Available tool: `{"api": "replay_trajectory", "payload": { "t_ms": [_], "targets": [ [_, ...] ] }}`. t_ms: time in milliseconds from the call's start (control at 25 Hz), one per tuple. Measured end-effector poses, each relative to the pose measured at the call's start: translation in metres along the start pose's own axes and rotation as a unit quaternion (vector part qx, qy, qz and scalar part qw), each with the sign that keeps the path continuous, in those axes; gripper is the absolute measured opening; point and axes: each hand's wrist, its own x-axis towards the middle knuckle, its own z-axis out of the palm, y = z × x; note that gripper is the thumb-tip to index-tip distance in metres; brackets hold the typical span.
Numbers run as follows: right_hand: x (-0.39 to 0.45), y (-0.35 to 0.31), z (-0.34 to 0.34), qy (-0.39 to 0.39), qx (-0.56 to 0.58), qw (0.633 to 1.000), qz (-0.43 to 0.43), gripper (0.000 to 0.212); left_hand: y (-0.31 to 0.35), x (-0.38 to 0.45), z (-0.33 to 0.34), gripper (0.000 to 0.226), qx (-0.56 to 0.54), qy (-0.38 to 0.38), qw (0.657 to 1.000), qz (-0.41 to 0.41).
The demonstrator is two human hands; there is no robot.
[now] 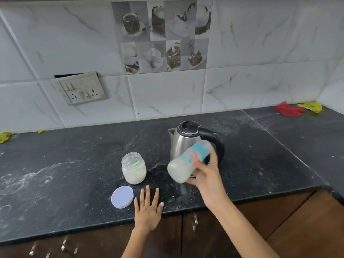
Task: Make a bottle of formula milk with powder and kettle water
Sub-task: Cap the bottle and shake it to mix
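Gripping the baby bottle (188,161) in your right hand (208,175), you have your fingers and thumb wrapped round its upper part and hold it tilted in the air, its base toward the jar and its top blurred up by the kettle handle. White milk sits in its lower end, and the blur suggests you are shaking it to mix powder and water; that would explain the firm wrap. Your left hand (149,207) lies flat on the counter (65,164), fingers straight and spread, holding nothing, likely steadying you. Just left of it rests the pale round lid (122,197), set aside from the open powder jar (133,168), which stands beyond, part full of powder. The steel kettle (188,140) stands behind the bottle, lid down, handle toward you. Judging by this, the filling looks done and only mixing remains.
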Motion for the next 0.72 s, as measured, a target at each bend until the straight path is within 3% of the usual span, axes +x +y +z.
{"api": "replay_trajectory", "payload": {
  "t_ms": [40, 200, 240, 320, 400, 480, 600, 720],
  "targets": [
    [0.002, -0.002, 0.002, 0.010, 0.020, 1.000, 0.002, 0.077, 0.000, 0.000, 0.001, 0.109, 0.000, 0.005, 1.000, -0.001],
    [-0.011, 0.016, 0.010, -0.087, -0.101, 0.989, 0.069, 0.087, 0.002, -0.003, 0.001, 0.073, -0.001, -0.010, 1.000, -0.005],
    [-0.006, 0.015, 0.007, -0.068, -0.080, 0.993, 0.050, 0.085, 0.001, -0.003, 0.001, 0.075, 0.004, -0.008, 1.000, -0.004],
    [0.003, 0.005, 0.005, -0.014, -0.017, 1.000, 0.009, 0.080, 0.001, -0.003, 0.001, 0.104, 0.000, 0.012, 1.000, 0.001],
    [0.000, 0.004, 0.008, -0.032, -0.052, 0.998, 0.030, 0.082, 0.002, -0.003, 0.002, 0.115, -0.008, 0.020, 1.000, 0.007],
    [-0.004, 0.008, 0.007, -0.064, -0.112, 0.990, 0.052, 0.088, 0.003, -0.004, 0.001, 0.109, -0.016, 0.021, 1.000, 0.009],
    [0.006, 0.003, -0.002, -0.016, -0.035, 0.999, 0.001, 0.082, 0.001, -0.005, -0.002, 0.102, -0.016, 0.021, 1.000, 0.008],
    [-0.010, 0.016, 0.005, -0.089, -0.113, 0.987, 0.067, 0.081, 0.001, -0.006, 0.000, 0.074, 0.002, 0.011, 1.000, 0.013]
  ]
}}
